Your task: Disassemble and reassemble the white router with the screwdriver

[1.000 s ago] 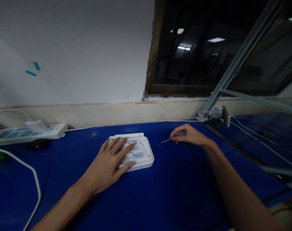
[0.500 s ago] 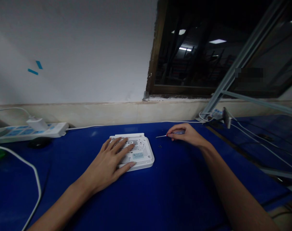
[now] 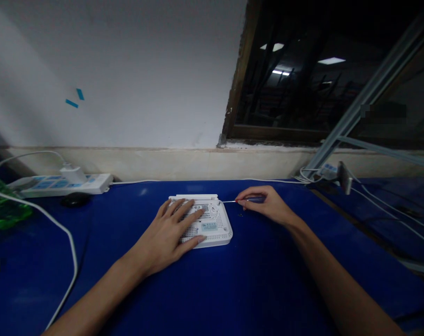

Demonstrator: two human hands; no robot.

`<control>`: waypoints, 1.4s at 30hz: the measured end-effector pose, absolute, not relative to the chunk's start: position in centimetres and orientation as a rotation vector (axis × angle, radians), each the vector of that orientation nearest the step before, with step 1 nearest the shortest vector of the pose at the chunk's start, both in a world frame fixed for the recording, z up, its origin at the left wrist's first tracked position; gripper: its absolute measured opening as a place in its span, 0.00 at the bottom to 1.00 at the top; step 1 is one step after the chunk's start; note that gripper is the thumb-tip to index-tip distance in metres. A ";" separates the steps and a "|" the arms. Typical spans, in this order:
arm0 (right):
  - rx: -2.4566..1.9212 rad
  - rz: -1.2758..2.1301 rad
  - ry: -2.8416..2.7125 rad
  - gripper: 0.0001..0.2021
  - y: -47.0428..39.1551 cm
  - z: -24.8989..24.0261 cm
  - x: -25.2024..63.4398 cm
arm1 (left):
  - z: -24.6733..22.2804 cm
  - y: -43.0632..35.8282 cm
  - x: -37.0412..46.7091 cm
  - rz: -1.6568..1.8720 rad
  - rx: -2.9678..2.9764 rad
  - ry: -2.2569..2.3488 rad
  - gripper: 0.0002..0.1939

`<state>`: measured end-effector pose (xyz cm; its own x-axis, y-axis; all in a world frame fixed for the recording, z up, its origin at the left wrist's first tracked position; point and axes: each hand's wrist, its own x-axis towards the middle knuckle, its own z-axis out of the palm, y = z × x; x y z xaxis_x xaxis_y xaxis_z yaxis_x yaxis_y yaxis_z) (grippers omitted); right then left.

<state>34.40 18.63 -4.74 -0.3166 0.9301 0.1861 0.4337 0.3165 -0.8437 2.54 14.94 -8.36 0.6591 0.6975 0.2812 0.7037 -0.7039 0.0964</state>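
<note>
A white router-like box (image 3: 217,239) lies flat on the blue table, its vented, labelled face up and a white bar along its far edge. My left hand (image 3: 170,231) rests on its left part with the fingers spread, covering that side. Pinched in my right hand (image 3: 264,203) is a screwdriver (image 3: 229,201), held nearly level. Its thin tip is at the box's far right corner; whether it touches there I cannot tell. Small dark bits, perhaps screws (image 3: 240,215), lie on the table just right of the box.
A white power strip (image 3: 101,183) with a plugged-in charger (image 3: 73,174) stands at the back left, a black mouse-like object (image 3: 75,199) before it. A white cable (image 3: 70,238) curves down the left side. Metal framing (image 3: 332,140) and cables stand at the right.
My right hand has moved the screwdriver left, bringing its tip to the box's far right corner. The left hand stays on the box. The whole view has shifted slightly.
</note>
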 end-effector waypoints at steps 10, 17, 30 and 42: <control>-1.289 0.942 -1.968 0.13 18.7 -3.9 36.9 | -8.4 15.0 2.6 -0.488 -2.835 -1.193 0.31; -1.441 0.989 -2.017 0.13 18.7 -3.2 40.5 | -8.6 15.0 2.5 -0.445 -2.820 -1.175 0.30; -1.390 1.009 -2.005 0.12 19.5 -4.8 39.8 | -8.7 15.0 2.6 -0.461 -2.805 -1.168 0.31; -1.169 1.063 -2.010 0.10 17.5 -2.4 38.0 | -8.4 15.0 2.5 -0.463 -2.821 -1.190 0.30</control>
<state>37.96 17.54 -2.41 -0.4509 0.8885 0.0853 0.4295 0.2998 -0.8519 2.47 15.00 -8.40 0.6602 0.6930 0.2896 0.7065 -0.7039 0.0735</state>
